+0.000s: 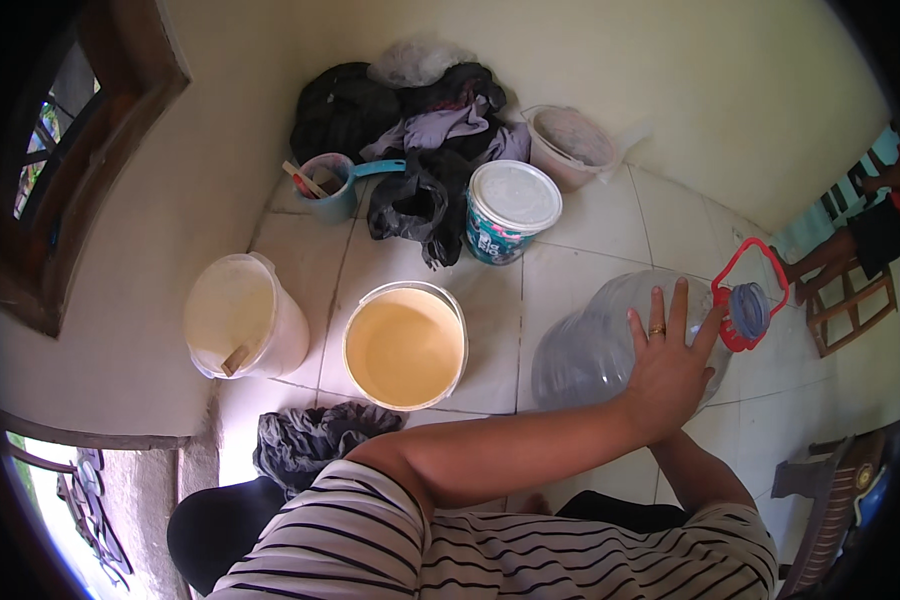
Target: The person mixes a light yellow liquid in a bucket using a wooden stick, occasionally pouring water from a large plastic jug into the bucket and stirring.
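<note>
The left hand (670, 375) lies palm down with its fingers spread over the upper side of a big clear plastic jug (595, 340), the forearm crossing from the left in front of the body. The right forearm (708, 475) passes behind the left wrist; the right hand is hidden there, so whether it grips or touches the jug cannot be told. The jug slants on the tiled floor (610, 230), directly under the left hand, its body reaching left of the fingers and its neck, with a red handle (753, 241), just right of them. Left of the jug, well apart from the hands, stands a bucket (448, 300) of cream-coloured liquid, with a dark crumpled cloth (320, 440) near it and a taller pale bucket (288, 325) farther left. Beyond are a lidded teal tub (495, 245), a black plastic bag (410, 205), a blue-handled dipper (335, 207) and a pinkish bucket (562, 172) by the wall.
</note>
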The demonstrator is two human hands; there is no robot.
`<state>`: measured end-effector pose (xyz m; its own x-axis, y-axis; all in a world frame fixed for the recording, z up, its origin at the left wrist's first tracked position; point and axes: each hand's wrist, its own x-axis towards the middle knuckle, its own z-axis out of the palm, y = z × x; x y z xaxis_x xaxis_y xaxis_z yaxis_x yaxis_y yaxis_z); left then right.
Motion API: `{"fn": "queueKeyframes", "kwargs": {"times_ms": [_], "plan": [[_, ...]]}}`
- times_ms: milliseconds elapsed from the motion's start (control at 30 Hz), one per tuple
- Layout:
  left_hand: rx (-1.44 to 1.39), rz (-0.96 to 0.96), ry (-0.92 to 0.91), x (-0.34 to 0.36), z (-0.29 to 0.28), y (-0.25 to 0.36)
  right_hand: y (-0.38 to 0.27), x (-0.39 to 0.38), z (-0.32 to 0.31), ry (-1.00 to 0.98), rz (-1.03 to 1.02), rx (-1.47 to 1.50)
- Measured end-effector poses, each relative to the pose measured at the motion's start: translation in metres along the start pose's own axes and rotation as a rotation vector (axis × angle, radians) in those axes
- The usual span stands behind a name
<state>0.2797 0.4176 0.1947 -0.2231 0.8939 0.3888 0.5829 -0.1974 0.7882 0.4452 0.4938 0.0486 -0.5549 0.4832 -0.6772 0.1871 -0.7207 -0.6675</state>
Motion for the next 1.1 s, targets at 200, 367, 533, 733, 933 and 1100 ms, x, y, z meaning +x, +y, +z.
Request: {"fn": "queueKeyframes", "kwargs": {"times_ms": [200,367,533,733,933,1100], "plan": [[-0.248,0.191,0.101,0.039,-0.003,-0.071,-0.017,0.029,0.007,-0.091,-0.043,0.032],[0.151,0.207,-0.272,0.059,-0.048,-0.053,-0.054,0.081,-0.027,-0.308,-0.281,0.247],[0.089,0.144,-0.352,0.054,-0.058,-0.069,-0.121,0.111,0.015,0.416,-0.522,0.552],[0.169,0.268,-0.679,0.003,-0.142,-0.079,-0.152,0.169,0.003,0.352,-0.574,0.630],[0.050,-0.343,-1.125,-0.116,-0.296,-0.091,-0.204,0.191,-0.015,0.779,-0.723,0.185],[-0.087,-0.837,-0.990,-0.243,-0.362,-0.145,-0.268,0.098,0.113,1.095,-1.519,-0.660]]}}
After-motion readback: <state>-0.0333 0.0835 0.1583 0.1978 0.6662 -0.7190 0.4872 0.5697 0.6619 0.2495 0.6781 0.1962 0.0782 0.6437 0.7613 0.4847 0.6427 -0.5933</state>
